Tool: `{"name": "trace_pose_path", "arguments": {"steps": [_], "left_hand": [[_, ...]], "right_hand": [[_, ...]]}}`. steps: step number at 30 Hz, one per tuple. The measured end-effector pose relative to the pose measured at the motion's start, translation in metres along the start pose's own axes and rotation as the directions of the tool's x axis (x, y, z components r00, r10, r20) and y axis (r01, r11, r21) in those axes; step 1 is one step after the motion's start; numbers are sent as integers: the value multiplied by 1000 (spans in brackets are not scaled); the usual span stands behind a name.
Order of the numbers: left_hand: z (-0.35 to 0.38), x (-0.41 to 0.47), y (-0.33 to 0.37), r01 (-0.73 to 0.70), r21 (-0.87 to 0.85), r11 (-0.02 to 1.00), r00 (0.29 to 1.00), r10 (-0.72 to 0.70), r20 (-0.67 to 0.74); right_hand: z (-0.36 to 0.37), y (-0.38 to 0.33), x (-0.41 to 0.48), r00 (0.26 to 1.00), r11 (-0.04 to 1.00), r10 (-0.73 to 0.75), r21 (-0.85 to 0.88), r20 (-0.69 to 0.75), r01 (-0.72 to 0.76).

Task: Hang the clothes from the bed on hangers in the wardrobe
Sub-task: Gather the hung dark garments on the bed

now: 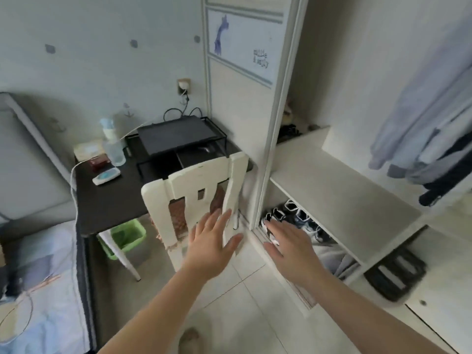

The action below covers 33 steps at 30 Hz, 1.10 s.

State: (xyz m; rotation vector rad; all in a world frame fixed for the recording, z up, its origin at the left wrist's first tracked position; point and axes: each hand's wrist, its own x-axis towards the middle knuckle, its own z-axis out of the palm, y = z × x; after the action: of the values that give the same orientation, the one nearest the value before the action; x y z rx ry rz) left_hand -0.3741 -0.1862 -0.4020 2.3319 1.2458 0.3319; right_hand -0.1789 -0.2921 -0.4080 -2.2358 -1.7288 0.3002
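Showing both hands stretched forward and empty: the left hand (212, 241), fingers spread, in front of the white chair (194, 182); the right hand (288, 246), likewise released, before the open wardrobe (332, 190). Pale and dark clothes (421, 123) hang inside, upper right. The bed (38, 277), in blue bedding, lies lower left beside the dark worktop (107, 200).

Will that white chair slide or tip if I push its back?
The white chair looks like light plastic, so probably easy to move. On smooth floor tiles it likely slides; a high push might tip it.
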Motion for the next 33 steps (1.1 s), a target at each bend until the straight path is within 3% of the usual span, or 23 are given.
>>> {"name": "trace_pose_path", "arguments": {"steps": [5,10,16,19,22,26,29,33], "left_hand": [[-37,124,41,-317,-17,948,948,317,9],[-93,228,114,-590,-10,807,807,589,-38],[-159,308,225,-822,12,569,561,814,-152],[-193,334,283,-895,59,443,423,883,-202],[-222,354,339,-924,102,369,332,905,-265],[-245,384,406,-933,108,344,300,906,-299],[-254,406,453,-931,90,354,315,903,-292],[-261,431,513,-928,-1,372,358,892,-275]], "right_hand": [[-65,18,56,970,979,155,-99,-187,-176],[-160,17,93,875,914,249,-198,-416,-355],[-284,5,109,753,807,153,-358,-640,-469],[-347,2,111,696,743,44,-442,-717,-502],[-408,5,113,660,657,-49,-522,-750,-544],[-484,16,118,623,571,-77,-547,-778,-613],[-536,24,123,602,512,-77,-549,-795,-660],[-602,37,138,592,449,27,-520,-805,-727]]}}
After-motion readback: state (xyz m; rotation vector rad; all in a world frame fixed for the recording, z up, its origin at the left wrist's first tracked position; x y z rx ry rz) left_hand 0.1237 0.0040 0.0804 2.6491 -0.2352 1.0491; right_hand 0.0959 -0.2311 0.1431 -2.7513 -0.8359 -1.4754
